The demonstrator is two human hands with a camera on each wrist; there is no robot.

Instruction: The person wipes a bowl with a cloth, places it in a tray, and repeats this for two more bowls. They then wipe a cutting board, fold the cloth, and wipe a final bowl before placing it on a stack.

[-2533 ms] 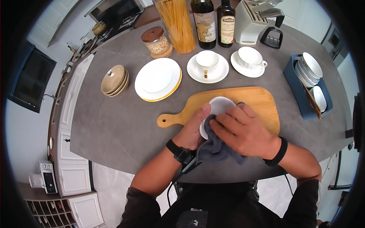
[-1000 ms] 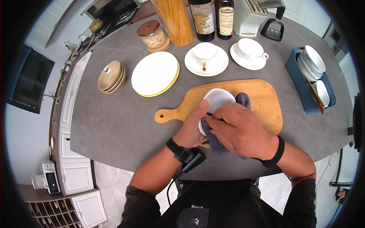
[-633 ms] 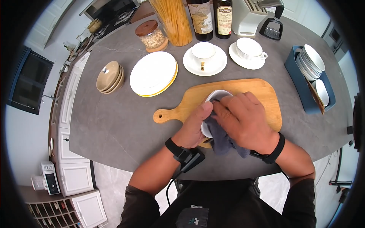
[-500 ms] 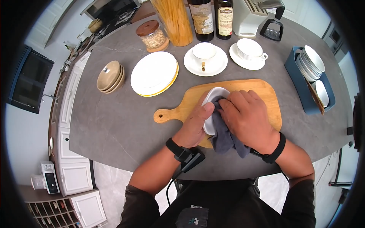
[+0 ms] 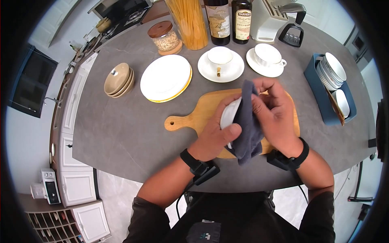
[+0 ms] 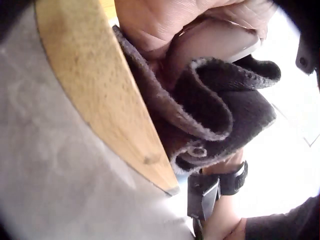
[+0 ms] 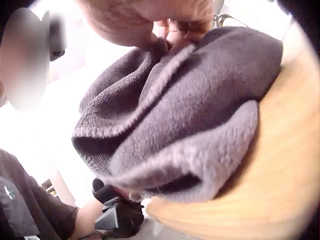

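In the head view my left hand [image 5: 211, 135] grips a white bowl [image 5: 229, 115], tilted on its side, with the thumb over its near edge. A dark grey cloth [image 5: 247, 129] covers the bowl's right side and hangs down in folds. My right hand [image 5: 279, 115] pinches that cloth between thumb and fingers near its top. Beneath both hands lies a wooden cutting board [image 5: 184, 122]. The left wrist view catches the bowl's pale outer wall [image 6: 212, 45] under the fingers, while the cloth [image 7: 195, 95] fills the right wrist view. The bowl's inside is hidden.
Beyond the board stand two white cups on saucers [image 5: 206, 73], stacked white plates [image 5: 166, 79] and tan bowls [image 5: 117, 81]. A blue bin [image 5: 320, 97] of bowls is at right. Farther back are an oat jar [image 5: 165, 38], spaghetti [image 5: 186, 24], two bottles [image 5: 219, 24] and a knife block [image 5: 265, 22].
The bowl has turned from facing up to standing on its side. The right hand has swung from inside the bowl to its right, lifting the cloth up against it.
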